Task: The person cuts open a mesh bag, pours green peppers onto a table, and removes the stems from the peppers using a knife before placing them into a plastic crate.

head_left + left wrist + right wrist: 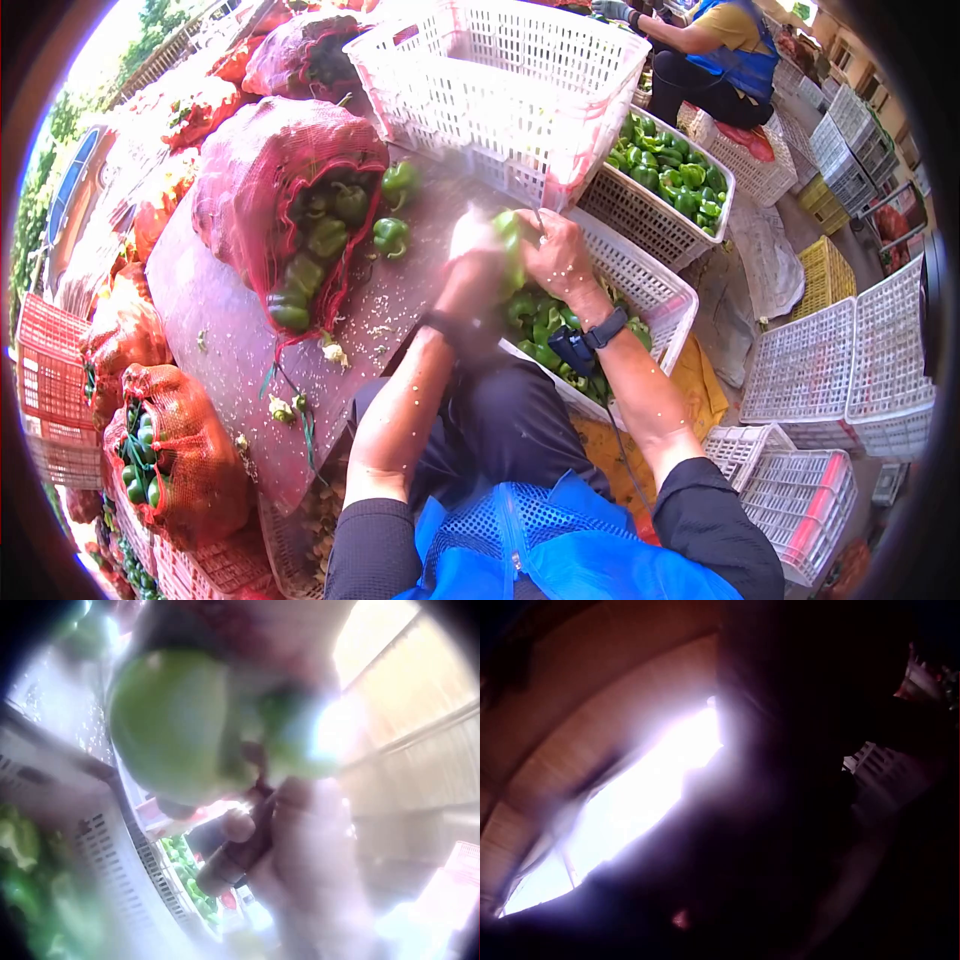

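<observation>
In the head view my left hand, blurred, holds a green bell pepper over a white crate of peppers. The left wrist view has this green bell pepper close up, gripped from above. My right hand is right beside it, its fingers curled round a thin dark tool; its kind I cannot tell. Fingers of the right hand also reach up to the pepper's underside in the left wrist view. Dark shapes and a bright opening fill most of the right wrist view.
To the left, a red mesh bag spills peppers onto a board strewn with seeds and scraps. An upright white crate stands ahead, with a filled pepper crate to its right. Another person sits beyond. Stacked crates line the right.
</observation>
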Available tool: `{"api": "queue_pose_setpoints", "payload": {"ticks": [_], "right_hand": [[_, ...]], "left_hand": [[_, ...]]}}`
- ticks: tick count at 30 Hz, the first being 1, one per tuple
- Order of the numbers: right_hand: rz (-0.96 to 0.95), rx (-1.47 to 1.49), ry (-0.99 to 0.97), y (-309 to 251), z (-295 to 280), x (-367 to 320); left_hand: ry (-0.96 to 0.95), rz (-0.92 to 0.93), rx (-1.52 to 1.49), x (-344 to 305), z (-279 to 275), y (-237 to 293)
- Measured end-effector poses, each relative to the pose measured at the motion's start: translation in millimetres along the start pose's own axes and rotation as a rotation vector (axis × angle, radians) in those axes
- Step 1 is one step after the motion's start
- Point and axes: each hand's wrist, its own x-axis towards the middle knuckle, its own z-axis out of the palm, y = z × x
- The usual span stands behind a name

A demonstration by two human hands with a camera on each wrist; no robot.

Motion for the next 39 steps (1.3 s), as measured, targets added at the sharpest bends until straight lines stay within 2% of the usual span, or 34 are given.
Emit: {"api": "queue_pose_setpoints", "payload": {"ticks": [2, 3, 5, 7, 9, 13, 15, 16, 18, 19, 20, 21, 22, 24, 25, 26, 27, 28, 29, 30, 31, 32, 33, 34, 35, 37, 38, 39], "right_hand": [[0.029, 0.001, 0.057, 2.2, 5.1, 0.0], [0.056, 0.001, 0.107, 3.5, 7.7, -0.2], [0.117, 0.033, 0.134, 5.6, 11.4, -1.6], [0.177, 0.065, 0.166, 10.7, 16.0, -0.3], [0.318, 0.03, 0.229, 25.5, 26.8, -1.3], [0.301, 0.015, 0.296, 42.3, 39.6, -4.2], [0.202, -0.034, 0.43, 45.3, 42.6, -7.7], [0.202, -0.036, 0.429, 48.7, 40.6, -5.5], [0.358, -0.222, 0.38, 54.6, 29.6, -2.0], [0.36, -0.225, 0.383, 56.4, 24.0, -2.8], [0.37, -0.132, 0.369, 59.3, 17.2, -3.4], [0.378, -0.042, 0.352, 62.2, 9.3, -4.1], [0.474, 0.148, 0.3, 65.0, 0.2, -6.4], [0.486, 0.412, 0.164, 72.4, -14.1, -15.2], [0.502, 0.545, 0.117, 75.0, -17.2, -21.5], [0.511, 0.546, 0.111, 68.5, -21.7, -25.6], [0.485, 0.518, 0.018, 58.1, -27.4, -27.7], [0.454, 0.493, -0.076, 50.4, -29.6, -28.2], [0.452, 0.504, -0.087, 47.7, -27.8, -28.7], [0.407, 0.517, -0.141, 45.5, -25.6, -28.7], [0.364, 0.528, -0.192, 42.9, -23.6, -29.3], [0.359, 0.49, -0.204, 35.0, -25.2, -27.9], [0.358, 0.496, -0.208, 32.5, -25.0, -27.8], [0.307, 0.443, -0.222, 31.1, -24.9, -26.9], [0.254, 0.39, -0.235, 30.0, -24.0, -25.5], [0.274, 0.454, -0.212, 28.0, -19.5, -26.0], [0.301, 0.512, -0.184, 23.8, -17.6, -25.3], [0.301, 0.515, -0.187, 20.2, -17.1, -25.7]], "left_hand": [[0.079, 0.032, 0.287, -2.2, 5.8, 9.2], [0.078, 0.033, 0.285, -4.1, 5.8, 11.8], [-0.076, 0.158, 0.482, -9.3, 5.1, 11.1], [-0.086, 0.166, 0.406, -1.8, 9.5, -8.9], [-0.098, 0.17, 0.33, 2.7, 15.1, -17.2], [-0.062, 0.144, 0.325, 17.8, 21.4, -23.1], [-0.075, 0.116, 0.37, 20.3, 26.6, -27.8], [-0.008, 0.116, 0.361, 22.1, 32.3, -28.9], [0.055, 0.114, 0.353, 14.6, 41.5, -17.6], [0.097, 0.191, 0.245, 8.2, 45.3, -4.6], [0.141, 0.267, 0.131, 5.0, 47.8, 3.0], [0.14, 0.266, 0.124, 4.7, 48.8, 6.1], [0.12, 0.326, 0.166, 3.9, 48.7, 11.8], [0.103, 0.374, 0.205, 4.7, 42.0, 15.5], [-0.034, 0.381, 0.405, 7.7, 32.0, 17.9], [-0.173, 0.382, 0.603, 9.3, 26.2, 20.2], [-0.172, 0.372, 0.605, 12.9, 29.8, 22.7], [-0.177, 0.26, 0.719, 17.4, 35.6, 27.5], [-0.175, 0.143, 0.832, 16.9, 34.6, 32.6], [-0.189, 0.361, 0.859, -12.8, 24.9, 41.3], [-0.179, 0.351, 0.864, -4.3, 22.3, 27.9], [-0.433, 0.219, 0.459, 14.0, 23.1, 3.3], [-0.664, 0.085, 0.042, -1.0, 20.4, 27.9], [-0.291, 0.194, 0.669, -18.7, 9.9, 52.0], [-0.282, 0.193, 0.672, -16.5, 9.8, 48.9], [-0.12, 0.033, 0.527, -12.0, 16.1, 42.8], [-0.025, -0.037, 0.218, -28.6, 18.1, 58.8], [-0.021, -0.039, 0.218, -24.6, 20.0, 53.2]]}}
